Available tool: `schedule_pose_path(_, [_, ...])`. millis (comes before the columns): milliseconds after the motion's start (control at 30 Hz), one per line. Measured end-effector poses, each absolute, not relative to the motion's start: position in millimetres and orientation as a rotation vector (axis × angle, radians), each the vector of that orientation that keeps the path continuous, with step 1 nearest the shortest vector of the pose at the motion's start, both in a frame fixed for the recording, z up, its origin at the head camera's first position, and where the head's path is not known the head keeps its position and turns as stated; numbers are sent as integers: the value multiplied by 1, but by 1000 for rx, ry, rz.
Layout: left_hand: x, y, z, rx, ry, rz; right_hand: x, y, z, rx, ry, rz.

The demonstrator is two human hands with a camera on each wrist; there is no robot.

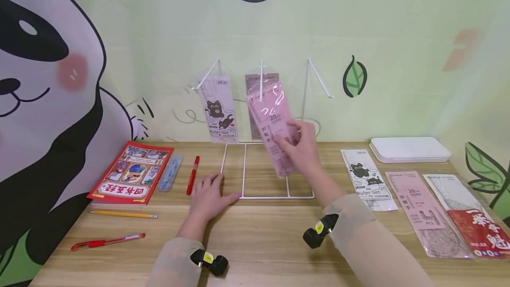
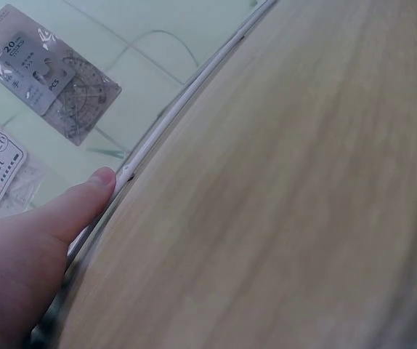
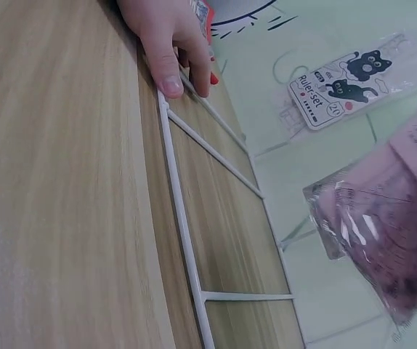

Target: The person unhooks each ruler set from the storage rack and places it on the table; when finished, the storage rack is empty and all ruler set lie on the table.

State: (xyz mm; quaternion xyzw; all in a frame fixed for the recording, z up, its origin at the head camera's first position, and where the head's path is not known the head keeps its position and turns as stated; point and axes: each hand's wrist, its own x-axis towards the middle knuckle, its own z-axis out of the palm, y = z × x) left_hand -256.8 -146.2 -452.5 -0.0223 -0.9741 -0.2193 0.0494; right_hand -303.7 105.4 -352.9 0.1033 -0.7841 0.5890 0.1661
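Observation:
My right hand (image 1: 300, 147) pinches a pink ruler-set packet (image 1: 275, 123) by its right side, thumb on the front. The packet leans to one side, and its clear top overlaps the middle hook (image 1: 261, 74) of a white wire display rack. Behind it a darker packet (image 1: 255, 118) hangs on that hook. My left hand (image 1: 210, 198) rests with extended fingers on the front left of the rack's base (image 1: 275, 197), its thumb (image 2: 96, 193) on the front bar. On the left hook hangs a ruler-set packet with black cats (image 1: 219, 114).
The right hook (image 1: 320, 78) carries nothing. At right lie a cat ruler packet (image 1: 366, 174), a pink packet (image 1: 426, 207), a red-and-white packet (image 1: 474, 220) and a white case (image 1: 410, 149). At left are a red book (image 1: 131, 174), a blue item (image 1: 170, 173), pens (image 1: 193, 175) and a pencil (image 1: 123, 214).

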Motion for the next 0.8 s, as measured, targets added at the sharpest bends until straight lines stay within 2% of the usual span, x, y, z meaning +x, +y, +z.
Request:
schedule_pose_path(167, [-257,-147,-453,-69,-2969,-669,-298,107,-352,262,-2238,1600])
schedule_pose_path(800, [-259,-148,-455,-71,-2971,-661,-278,117,-350,433,-2166,1404])
